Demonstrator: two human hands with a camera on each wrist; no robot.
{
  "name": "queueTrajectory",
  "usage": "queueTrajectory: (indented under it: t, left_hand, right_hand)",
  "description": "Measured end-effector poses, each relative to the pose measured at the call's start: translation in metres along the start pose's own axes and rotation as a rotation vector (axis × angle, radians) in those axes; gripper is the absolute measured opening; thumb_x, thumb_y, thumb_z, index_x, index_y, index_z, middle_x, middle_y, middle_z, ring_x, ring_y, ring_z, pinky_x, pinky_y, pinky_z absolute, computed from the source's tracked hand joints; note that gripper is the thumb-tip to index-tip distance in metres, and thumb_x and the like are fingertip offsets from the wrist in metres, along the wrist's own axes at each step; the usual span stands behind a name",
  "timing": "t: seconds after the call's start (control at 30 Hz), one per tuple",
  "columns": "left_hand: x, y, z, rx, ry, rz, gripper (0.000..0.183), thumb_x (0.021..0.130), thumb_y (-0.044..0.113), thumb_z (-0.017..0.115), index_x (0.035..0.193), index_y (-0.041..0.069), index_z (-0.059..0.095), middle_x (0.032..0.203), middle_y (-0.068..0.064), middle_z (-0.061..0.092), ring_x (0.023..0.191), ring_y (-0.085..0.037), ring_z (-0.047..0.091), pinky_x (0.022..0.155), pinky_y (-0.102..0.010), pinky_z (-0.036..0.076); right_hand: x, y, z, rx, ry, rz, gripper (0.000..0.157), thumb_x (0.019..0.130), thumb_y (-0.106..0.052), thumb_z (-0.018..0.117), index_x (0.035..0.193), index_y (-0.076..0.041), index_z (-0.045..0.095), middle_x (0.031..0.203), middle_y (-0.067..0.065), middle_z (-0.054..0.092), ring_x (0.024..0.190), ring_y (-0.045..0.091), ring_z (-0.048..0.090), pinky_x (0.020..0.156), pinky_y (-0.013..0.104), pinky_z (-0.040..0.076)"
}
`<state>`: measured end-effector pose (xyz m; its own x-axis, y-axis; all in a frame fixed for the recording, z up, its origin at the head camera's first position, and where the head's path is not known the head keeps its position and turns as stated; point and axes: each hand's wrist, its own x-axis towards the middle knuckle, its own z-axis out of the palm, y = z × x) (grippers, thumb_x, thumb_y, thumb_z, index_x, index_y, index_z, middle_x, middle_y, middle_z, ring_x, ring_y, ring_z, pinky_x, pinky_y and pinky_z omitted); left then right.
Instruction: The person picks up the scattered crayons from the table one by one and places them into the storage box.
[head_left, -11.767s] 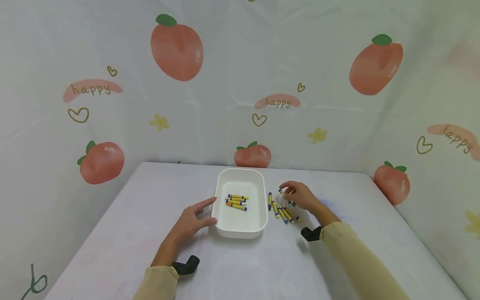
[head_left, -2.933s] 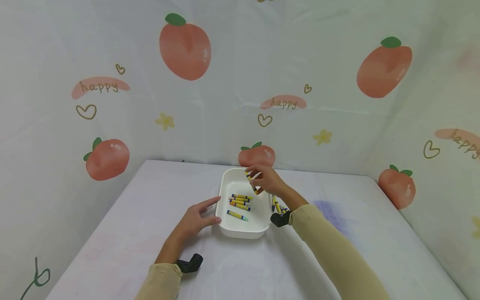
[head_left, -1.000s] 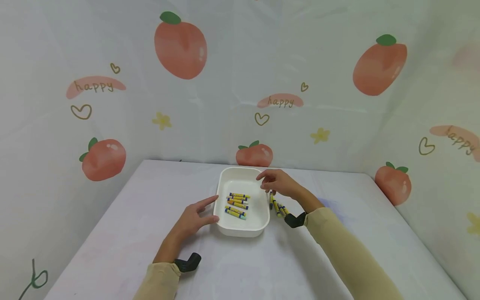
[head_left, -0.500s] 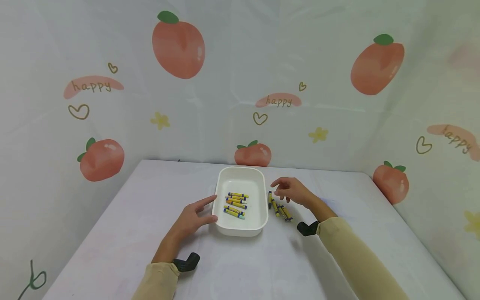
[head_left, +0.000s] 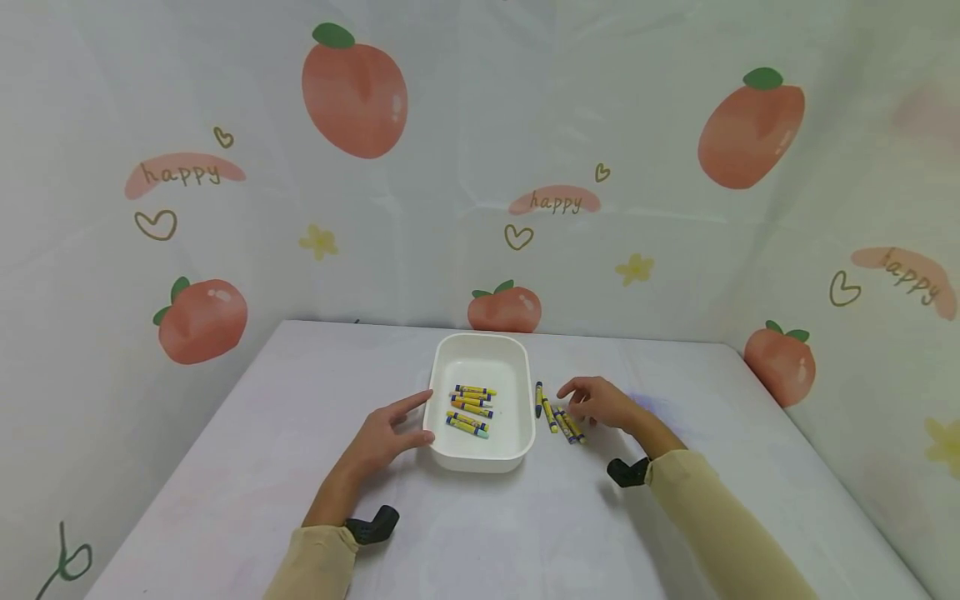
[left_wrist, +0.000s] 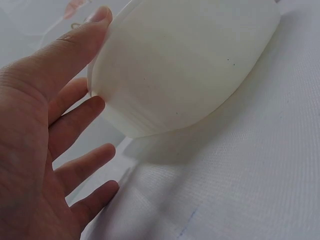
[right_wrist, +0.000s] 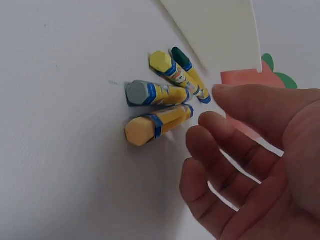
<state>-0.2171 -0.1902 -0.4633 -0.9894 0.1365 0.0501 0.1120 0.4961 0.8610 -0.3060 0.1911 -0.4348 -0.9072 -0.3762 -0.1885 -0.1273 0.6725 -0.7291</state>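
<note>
A white plastic tray (head_left: 480, 464) stands mid-table with several yellow-wrapped crayons (head_left: 473, 410) lying inside, among them a pale green crayon (head_left: 467, 427) nearest me. My left hand (head_left: 381, 437) touches the tray's left side with thumb and forefinger, fingers spread, as the left wrist view also shows. Right of the tray lie several loose crayons, including a dark green crayon (right_wrist: 192, 75), a yellow one (right_wrist: 172, 70), a grey one (right_wrist: 157, 94) and a peach one (right_wrist: 157, 125). My right hand (head_left: 600, 402) hovers beside them, fingers loosely bent, holding nothing.
The table (head_left: 495, 533) has a white cloth with a bluish smudge (head_left: 651, 406) right of my right hand. A white curtain (head_left: 450, 183) printed with peaches rises behind the table.
My right hand carried crayons into the tray, where a pale green one and another now lie. It then came back rightwards, with nothing in it, to the loose crayons. My left hand stayed put.
</note>
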Motion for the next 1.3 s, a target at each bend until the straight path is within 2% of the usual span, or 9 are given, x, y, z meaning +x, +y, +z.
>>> queueTrajectory:
  t: [0.13,0.5,0.8,1.0,1.3]
  left_hand:
    - [0.0,0.0,-0.001,-0.001,0.0,0.005,0.066,0.081,0.036,0.079,0.141,0.027,0.053,0.148,-0.012,0.044,0.131,-0.045,0.041,0.102,-0.064,0.036]
    - [0.0,0.001,0.0,0.008,0.002,-0.012,0.067,0.081,0.038,0.079,0.142,0.027,0.053,0.149,-0.011,0.043,0.131,-0.044,0.041,0.103,-0.063,0.035]
    - [-0.002,0.004,0.0,-0.003,0.001,-0.018,0.067,0.081,0.037,0.078,0.142,0.027,0.053,0.149,-0.011,0.043,0.132,-0.045,0.04,0.103,-0.064,0.034]
    - [-0.001,0.003,0.0,-0.003,0.002,-0.013,0.067,0.081,0.037,0.079,0.142,0.027,0.053,0.149,-0.01,0.043,0.132,-0.044,0.04,0.103,-0.063,0.034]
    - [-0.001,0.002,0.0,0.005,0.003,-0.021,0.067,0.081,0.037,0.078,0.142,0.027,0.053,0.149,-0.011,0.043,0.131,-0.044,0.041,0.104,-0.063,0.034]
  right_hand:
    - [-0.001,0.005,0.0,-0.058,-0.046,-0.02,0.027,0.085,-0.003,0.066,0.112,-0.006,0.066,0.085,0.005,0.059,0.07,0.019,0.054,0.06,0.031,0.048]
    - [0.002,0.001,0.004,-0.156,-0.106,0.054,0.039,0.085,-0.001,0.068,0.123,-0.009,0.064,0.088,0.005,0.058,0.068,0.019,0.056,0.058,0.029,0.05]
    - [0.002,0.002,0.004,-0.126,-0.121,0.091,0.04,0.085,0.0,0.068,0.123,-0.009,0.064,0.091,0.006,0.057,0.067,0.02,0.058,0.056,0.031,0.054]
    - [-0.006,0.001,0.008,-0.066,-0.06,0.072,0.04,0.084,0.002,0.067,0.121,-0.009,0.061,0.091,0.008,0.057,0.069,0.021,0.058,0.057,0.032,0.055]
    - [-0.022,0.01,0.017,0.011,0.109,-0.037,0.043,0.083,0.003,0.067,0.125,-0.004,0.058,0.092,0.007,0.06,0.07,0.02,0.058,0.056,0.033,0.054]
